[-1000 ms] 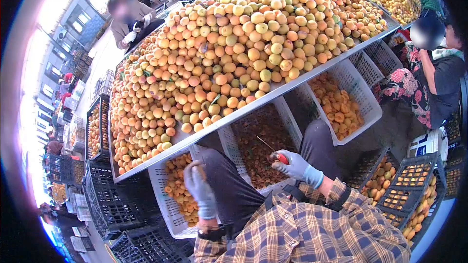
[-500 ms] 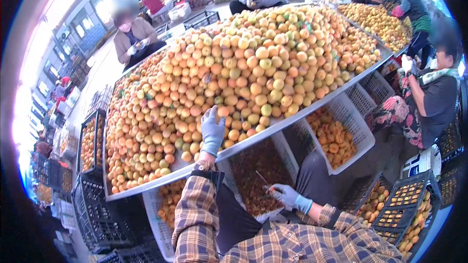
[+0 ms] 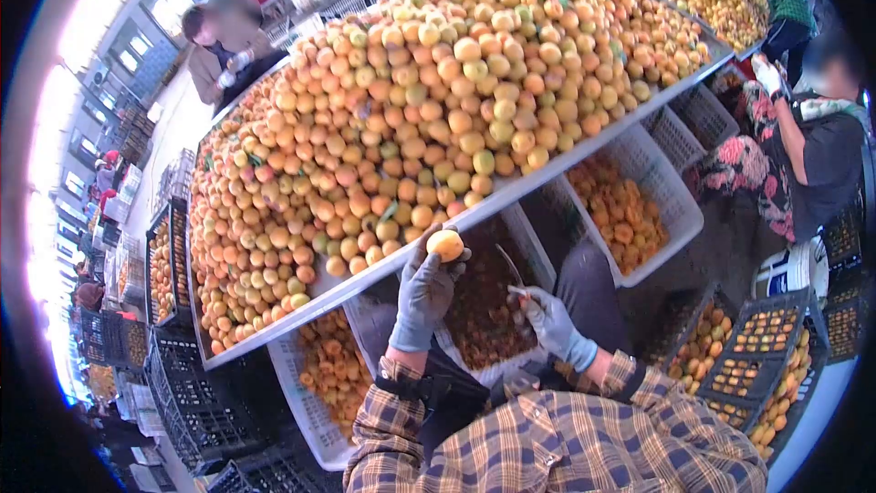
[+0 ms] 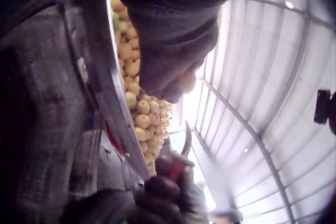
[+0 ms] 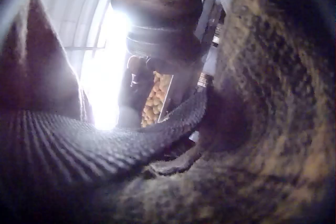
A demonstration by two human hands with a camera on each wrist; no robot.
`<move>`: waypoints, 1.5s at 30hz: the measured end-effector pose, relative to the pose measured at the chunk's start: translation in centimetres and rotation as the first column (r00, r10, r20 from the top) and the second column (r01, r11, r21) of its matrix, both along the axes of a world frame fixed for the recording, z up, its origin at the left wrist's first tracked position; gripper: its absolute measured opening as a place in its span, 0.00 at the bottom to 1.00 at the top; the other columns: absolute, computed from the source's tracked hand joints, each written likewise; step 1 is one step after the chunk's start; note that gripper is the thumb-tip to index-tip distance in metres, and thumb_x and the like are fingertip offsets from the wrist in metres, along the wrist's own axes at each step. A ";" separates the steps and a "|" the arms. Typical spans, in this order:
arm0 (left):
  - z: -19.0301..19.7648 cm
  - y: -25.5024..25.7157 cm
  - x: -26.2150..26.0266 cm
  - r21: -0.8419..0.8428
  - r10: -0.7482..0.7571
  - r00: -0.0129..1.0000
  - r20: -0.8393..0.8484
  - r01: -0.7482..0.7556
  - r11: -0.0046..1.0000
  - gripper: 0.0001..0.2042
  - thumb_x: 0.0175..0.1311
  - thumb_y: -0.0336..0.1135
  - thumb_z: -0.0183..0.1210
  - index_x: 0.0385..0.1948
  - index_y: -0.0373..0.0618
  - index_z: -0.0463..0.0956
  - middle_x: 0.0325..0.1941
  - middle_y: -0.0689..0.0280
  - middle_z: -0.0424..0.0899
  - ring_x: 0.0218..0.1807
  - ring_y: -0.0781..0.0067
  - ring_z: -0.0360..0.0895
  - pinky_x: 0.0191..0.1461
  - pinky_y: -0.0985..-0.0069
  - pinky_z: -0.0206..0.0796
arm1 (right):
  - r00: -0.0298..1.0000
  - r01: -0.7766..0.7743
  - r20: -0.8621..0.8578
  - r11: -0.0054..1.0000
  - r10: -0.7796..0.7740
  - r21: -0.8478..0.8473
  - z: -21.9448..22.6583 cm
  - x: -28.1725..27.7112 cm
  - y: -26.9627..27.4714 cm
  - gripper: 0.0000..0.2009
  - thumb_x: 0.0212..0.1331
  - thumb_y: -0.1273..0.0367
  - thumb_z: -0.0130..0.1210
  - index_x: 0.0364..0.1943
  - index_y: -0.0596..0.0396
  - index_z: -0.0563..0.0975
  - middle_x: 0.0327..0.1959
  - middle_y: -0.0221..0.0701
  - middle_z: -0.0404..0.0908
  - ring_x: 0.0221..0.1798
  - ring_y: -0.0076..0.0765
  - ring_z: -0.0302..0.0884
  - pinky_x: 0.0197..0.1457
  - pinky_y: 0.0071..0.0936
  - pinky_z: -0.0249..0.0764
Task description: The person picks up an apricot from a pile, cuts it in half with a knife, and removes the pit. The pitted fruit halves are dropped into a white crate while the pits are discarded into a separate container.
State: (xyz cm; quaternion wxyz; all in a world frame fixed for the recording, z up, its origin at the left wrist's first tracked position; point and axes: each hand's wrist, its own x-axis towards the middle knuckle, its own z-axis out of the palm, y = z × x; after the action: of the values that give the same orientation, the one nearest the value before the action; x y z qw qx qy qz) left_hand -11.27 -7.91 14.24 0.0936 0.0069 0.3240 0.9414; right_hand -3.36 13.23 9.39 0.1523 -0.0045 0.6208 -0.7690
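Observation:
My gloved left hand [image 3: 425, 297] holds up one yellow-orange apricot [image 3: 445, 246] by its fingertips, just in front of the metal table edge. In the left wrist view the left hand [image 4: 173, 45] pinches that apricot [image 4: 187, 81]. My gloved right hand [image 3: 556, 324] grips a knife by its red handle [image 4: 177, 170], and the thin curved blade [image 3: 508, 265] points up and away. Apricot and blade are apart. The big apricot heap [image 3: 401, 119] covers the table. In the right wrist view, glove cuff and sleeve hide most of the hand.
Below the table edge stand a white crate [image 3: 294, 396] of opened apricots, a middle crate [image 3: 493, 310] with dark reddish bits, and another crate [image 3: 677, 242] of opened apricots at right. Black crates [image 3: 760, 347] with fruit stand at lower right. People sit around the table.
My left hand has come back from the heap and now holds an apricot near the right hand. The right hand has moved slightly up, with the knife still in it.

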 end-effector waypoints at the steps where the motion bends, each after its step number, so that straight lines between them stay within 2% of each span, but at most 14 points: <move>1: -0.3 0.6 2.0 0.073 -0.025 0.999 0.041 0.022 0.997 0.25 0.62 0.31 0.54 0.61 0.43 0.59 0.58 0.58 0.69 0.52 0.60 0.73 0.51 0.70 0.71 | 1.000 -0.004 0.004 1.000 0.004 0.022 1.2 0.2 0.1 0.18 0.64 0.55 0.47 0.45 0.56 0.72 0.27 0.21 0.70 0.29 0.14 0.65 0.32 0.15 0.65; 3: -0.6 2.1 5.2 0.194 -0.043 0.996 0.072 0.028 0.981 0.28 0.58 0.31 0.58 0.61 0.43 0.58 0.58 0.60 0.69 0.52 0.62 0.73 0.52 0.72 0.70 | 0.993 -0.022 -0.111 0.997 0.030 0.076 2.7 0.7 0.4 0.18 0.63 0.54 0.48 0.40 0.55 0.73 0.26 0.19 0.69 0.25 0.12 0.63 0.28 0.13 0.62; 6: -2.8 3.6 8.5 0.177 -0.012 0.987 0.160 -0.017 0.984 0.27 0.60 0.33 0.58 0.60 0.43 0.59 0.55 0.59 0.71 0.51 0.62 0.73 0.54 0.71 0.68 | 0.992 -0.123 -0.017 0.985 0.126 0.123 3.2 1.9 1.2 0.17 0.65 0.55 0.45 0.40 0.57 0.72 0.22 0.21 0.68 0.26 0.14 0.62 0.29 0.16 0.62; 8: -4.2 4.1 9.5 0.404 -0.182 0.948 0.261 0.064 0.913 0.25 0.61 0.38 0.56 0.58 0.42 0.60 0.51 0.58 0.73 0.50 0.63 0.74 0.56 0.70 0.67 | 0.985 -0.165 -0.024 0.968 0.172 0.190 3.5 2.6 1.8 0.17 0.66 0.56 0.45 0.39 0.57 0.72 0.21 0.22 0.67 0.26 0.15 0.62 0.29 0.17 0.62; 13: -4.3 4.7 10.1 0.632 -0.339 0.867 0.365 0.037 0.774 0.24 0.64 0.47 0.51 0.58 0.44 0.63 0.49 0.57 0.74 0.47 0.59 0.73 0.53 0.65 0.65 | 0.975 -0.213 -0.016 0.945 0.224 0.249 4.0 3.9 1.7 0.17 0.66 0.57 0.45 0.35 0.59 0.71 0.20 0.27 0.66 0.26 0.19 0.62 0.29 0.23 0.64; 21: -4.1 5.3 10.4 0.277 -0.145 0.962 0.233 0.077 0.958 0.25 0.60 0.43 0.57 0.56 0.41 0.63 0.50 0.59 0.73 0.50 0.63 0.73 0.57 0.64 0.65 | 0.979 -0.161 -0.077 0.947 0.189 0.278 4.3 3.7 0.4 0.19 0.66 0.54 0.43 0.35 0.58 0.72 0.20 0.29 0.68 0.24 0.21 0.65 0.29 0.24 0.64; 23: -3.4 5.3 10.5 0.270 -0.162 0.959 0.232 0.096 0.958 0.26 0.59 0.42 0.58 0.57 0.41 0.63 0.50 0.59 0.73 0.51 0.64 0.72 0.57 0.66 0.66 | 0.980 -0.121 -0.121 0.954 0.158 0.274 4.3 3.7 0.1 0.19 0.66 0.54 0.42 0.35 0.58 0.72 0.19 0.30 0.68 0.23 0.21 0.65 0.28 0.24 0.64; 25: -3.5 5.2 10.4 0.259 -0.179 0.957 0.230 0.117 0.959 0.27 0.58 0.42 0.59 0.57 0.40 0.63 0.50 0.59 0.73 0.51 0.66 0.72 0.57 0.69 0.66 | 0.983 -0.073 -0.140 0.953 0.119 0.292 4.7 3.5 -0.1 0.18 0.65 0.55 0.44 0.36 0.57 0.72 0.19 0.20 0.64 0.23 0.12 0.59 0.26 0.15 0.59; 27: -3.8 5.2 10.3 0.198 -0.188 0.974 0.127 0.161 0.967 0.27 0.57 0.39 0.61 0.56 0.39 0.63 0.50 0.58 0.73 0.52 0.67 0.72 0.57 0.72 0.67 | 0.984 -0.089 -0.119 0.942 0.134 0.325 4.7 3.4 -0.1 0.17 0.65 0.55 0.44 0.37 0.57 0.71 0.19 0.20 0.64 0.23 0.12 0.59 0.26 0.15 0.59; 34: -4.0 5.1 10.6 0.166 -0.169 0.960 0.223 0.133 0.977 0.28 0.55 0.38 0.63 0.56 0.37 0.63 0.51 0.58 0.73 0.52 0.68 0.72 0.57 0.75 0.66 | 0.963 -0.046 -0.218 0.898 0.155 0.437 3.5 3.6 -0.4 0.17 0.66 0.56 0.43 0.39 0.59 0.70 0.20 0.23 0.66 0.23 0.16 0.60 0.26 0.18 0.60; 39: -5.8 5.5 10.9 -0.003 -0.027 0.985 0.171 0.027 1.000 0.25 0.57 0.35 0.62 0.55 0.37 0.65 0.49 0.59 0.75 0.49 0.71 0.74 0.53 0.78 0.69 | 0.959 0.027 -0.252 0.848 0.127 0.529 1.4 3.8 -1.0 0.17 0.67 0.58 0.42 0.41 0.59 0.70 0.22 0.23 0.67 0.25 0.18 0.60 0.28 0.21 0.62; 41: -5.8 5.6 11.1 -0.035 -0.014 0.981 0.192 0.021 0.999 0.25 0.57 0.34 0.61 0.55 0.36 0.64 0.48 0.60 0.75 0.48 0.72 0.75 0.53 0.79 0.69 | 0.973 0.082 -0.231 0.905 0.019 0.417 1.1 3.5 -2.0 0.15 0.66 0.61 0.45 0.40 0.62 0.72 0.26 0.43 0.77 0.29 0.35 0.77 0.31 0.29 0.68; 43: -6.0 5.4 11.0 -0.167 0.027 0.983 0.179 0.003 0.986 0.27 0.56 0.39 0.63 0.54 0.37 0.64 0.47 0.62 0.75 0.46 0.74 0.75 0.52 0.78 0.69 | 0.996 -0.010 0.084 0.969 -0.012 0.247 1.4 3.2 -2.4 0.17 0.67 0.60 0.43 0.39 0.64 0.73 0.30 0.32 0.80 0.32 0.28 0.75 0.35 0.28 0.69; 45: -6.7 5.4 10.9 -0.222 0.061 0.986 0.157 -0.025 0.975 0.26 0.57 0.39 0.62 0.54 0.37 0.64 0.46 0.62 0.76 0.46 0.74 0.75 0.52 0.78 0.68 | 0.902 -0.080 0.431 0.989 0.018 0.125 2.5 2.8 -2.0 0.17 0.67 0.59 0.44 0.39 0.61 0.73 0.28 0.37 0.79 0.34 0.28 0.77 0.34 0.28 0.69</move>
State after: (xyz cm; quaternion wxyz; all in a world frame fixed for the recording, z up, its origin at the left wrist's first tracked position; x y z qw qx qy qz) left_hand -0.33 -2.55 7.52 0.0995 -0.0873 0.4172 0.8991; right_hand -0.53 11.24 11.88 0.3040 0.1595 0.6242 -0.7018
